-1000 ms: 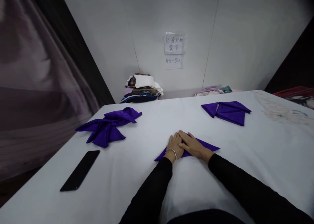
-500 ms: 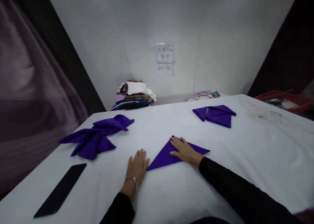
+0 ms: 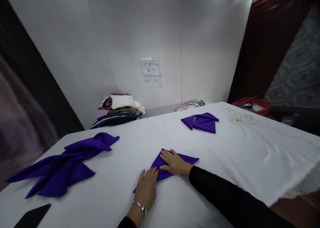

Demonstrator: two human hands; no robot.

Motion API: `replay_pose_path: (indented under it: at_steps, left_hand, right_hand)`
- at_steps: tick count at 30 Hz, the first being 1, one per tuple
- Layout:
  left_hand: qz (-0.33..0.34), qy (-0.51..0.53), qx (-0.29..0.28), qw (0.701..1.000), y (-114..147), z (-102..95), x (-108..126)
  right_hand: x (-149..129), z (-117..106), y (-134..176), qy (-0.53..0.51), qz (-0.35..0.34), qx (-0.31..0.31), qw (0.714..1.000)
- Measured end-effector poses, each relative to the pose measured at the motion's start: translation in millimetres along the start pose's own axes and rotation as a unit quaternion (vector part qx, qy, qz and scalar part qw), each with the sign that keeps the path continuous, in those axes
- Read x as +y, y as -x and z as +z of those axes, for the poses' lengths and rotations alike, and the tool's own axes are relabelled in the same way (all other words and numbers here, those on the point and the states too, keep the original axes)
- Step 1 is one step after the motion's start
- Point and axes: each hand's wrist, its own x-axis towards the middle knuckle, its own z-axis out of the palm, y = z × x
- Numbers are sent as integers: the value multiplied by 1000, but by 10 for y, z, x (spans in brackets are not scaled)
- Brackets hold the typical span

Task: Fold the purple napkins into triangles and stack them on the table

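A purple cloth napkin folded into a triangle lies on the white-covered table, its peak pointing away from me. My right hand rests flat on its middle near the peak, fingers spread. Across the left corner lies my left hand, fingers stretched out and pressed on the cloth, with a bracelet at the wrist. Only the tip of that corner shows past the hand. Both palms face down and neither hand grips anything.
Loose purple cloths lie crumpled at the left. A folded purple napkin lies farther back. A dark flat object is at the lower left. Behind the table are stacked clothes and a red basket.
My left hand has moved from beside the triangle's left corner onto it. My right hand stays on the napkin. The camera view has turned to the right.
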Motion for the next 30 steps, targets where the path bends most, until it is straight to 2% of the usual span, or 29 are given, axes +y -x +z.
replay_pose_path:
  at_steps: [8,11,15,20,25,30]
  left_hand:
    - [5,-42,-49,998,-85,-42,-80]
    - [-1,-34,-47,998,-1,-73,-105]
    - [-30,-26,-47,998,178,-91,-95]
    - [-61,-58,-69,994,347,-97,55]
    - [-86,-70,-74,991,428,-169,289]
    - [-123,-79,-95,985,426,-285,533]
  right_hand:
    - [-86,-119,29,-17,4,-6,1000]
    - [-163,-131,143,-12,-22,3,1000]
    - [-221,-42,373,-17,-73,-9,997]
    - [-157,101,516,-8,-107,18,994]
    - [-116,126,510,10,-149,61,987]
    - [-398,173,572,11,-170,67,983]
